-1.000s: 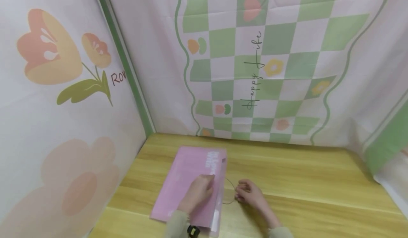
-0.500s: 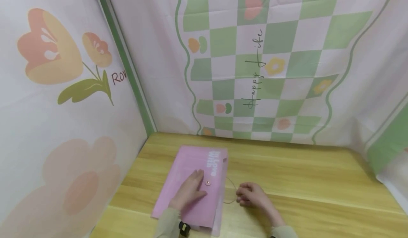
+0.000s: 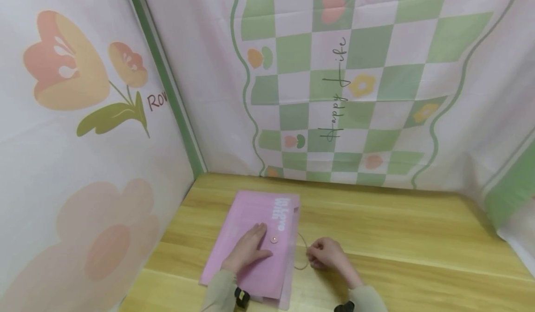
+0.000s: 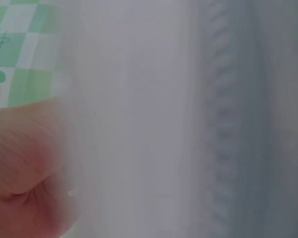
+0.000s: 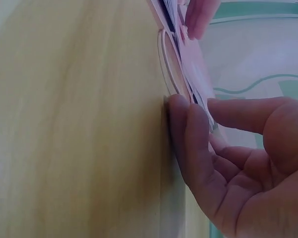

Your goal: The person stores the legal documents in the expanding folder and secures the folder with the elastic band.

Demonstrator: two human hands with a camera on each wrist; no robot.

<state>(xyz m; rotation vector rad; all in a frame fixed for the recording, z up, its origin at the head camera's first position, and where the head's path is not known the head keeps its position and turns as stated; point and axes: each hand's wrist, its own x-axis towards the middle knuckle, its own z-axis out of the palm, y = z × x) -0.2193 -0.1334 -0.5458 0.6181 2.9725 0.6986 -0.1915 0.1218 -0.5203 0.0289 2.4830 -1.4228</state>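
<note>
A pink folder [image 3: 255, 210] with white lettering lies on the wooden table, its round button [image 3: 273, 239] uncovered on the flap. My left hand [image 3: 247, 250] rests flat on the folder, fingers straight, just left of the button. From the folder's right edge a thin elastic cord [image 3: 305, 240] loops out over the table. At the loop's outer end, my right hand [image 3: 328, 254] pinches the cord with curled fingers. The right wrist view shows the cord [image 5: 164, 57] running to the fingertips beside the folder's layered edge. A blurred sleeve [image 4: 139, 119] hides most of the left wrist view.
The wooden table [image 3: 401, 242] extends to the right of the hands. A checkered curtain [image 3: 326, 84] hangs along its back edge, and a flowered curtain [image 3: 92, 159] stands along its left side.
My left hand has slid left off the button and flattened on the folder, so the button shows. My right hand stays at the cord, its fingers a little more curled.
</note>
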